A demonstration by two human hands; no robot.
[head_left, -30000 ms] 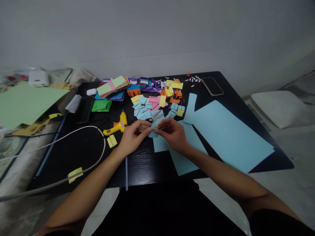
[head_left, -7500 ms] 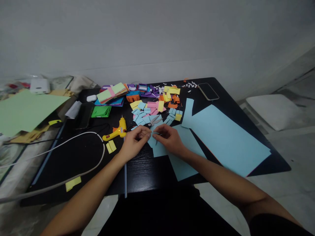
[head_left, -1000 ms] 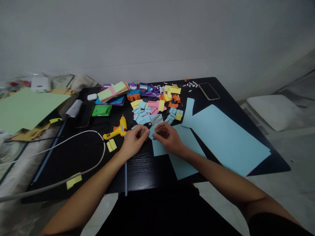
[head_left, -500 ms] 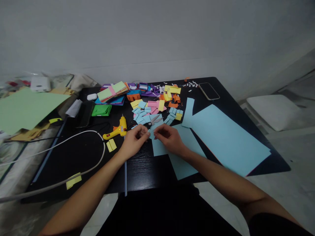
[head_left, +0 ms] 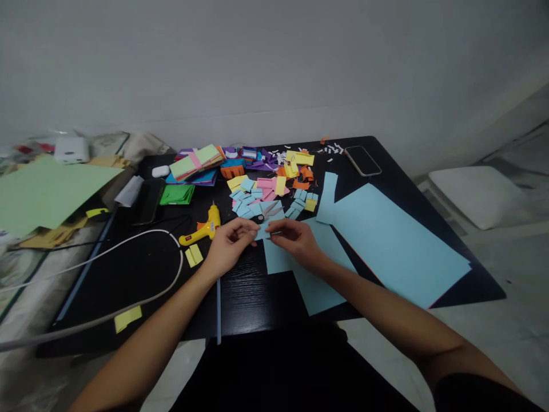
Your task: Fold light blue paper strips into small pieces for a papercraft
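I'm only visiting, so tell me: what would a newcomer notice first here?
Probably the large light-blue paper on the right of the black table. Next, the bright yellow glue gun beside the left hand, and the multicoloured paper pieces scattered toward the wall.

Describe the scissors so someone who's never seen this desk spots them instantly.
On the black table, find the left hand and right hand. Just beyond them, among light blue paper pieces, lie the scissors. Their grey blades and dark handle set them apart from the coloured paper around.
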